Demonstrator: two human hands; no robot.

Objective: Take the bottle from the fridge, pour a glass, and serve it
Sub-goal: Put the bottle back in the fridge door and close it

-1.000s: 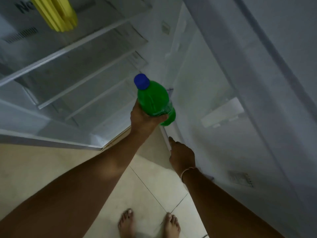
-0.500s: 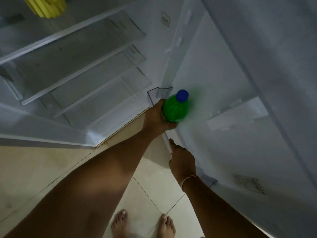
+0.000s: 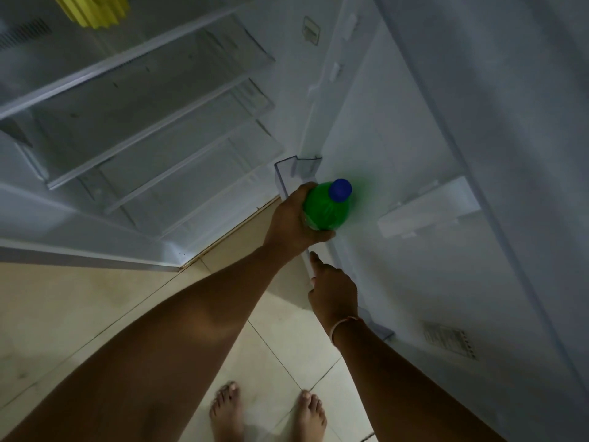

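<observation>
Once mid-fridge, bottle [image 3: 325, 207] now at door bin [image 3: 294, 173].

A home kitchen, seen from above: an open white fridge [image 3: 318, 90] with clear glass shelves [image 3: 153, 129] and a door rack [image 3: 296, 173], standing on a pale tiled floor [image 3: 79, 301]. The person's bare feet [image 3: 228, 409] suggest a household rather than a workplace.

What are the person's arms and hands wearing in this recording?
Both forearms are bare: no sleeves, gloves or watch show. The left hand has nothing on it or on its wrist. The right hand has a thin bangle round the wrist, pale with a reddish stretch. No rings can be made out in the dim light. The feet below are bare too.
</observation>
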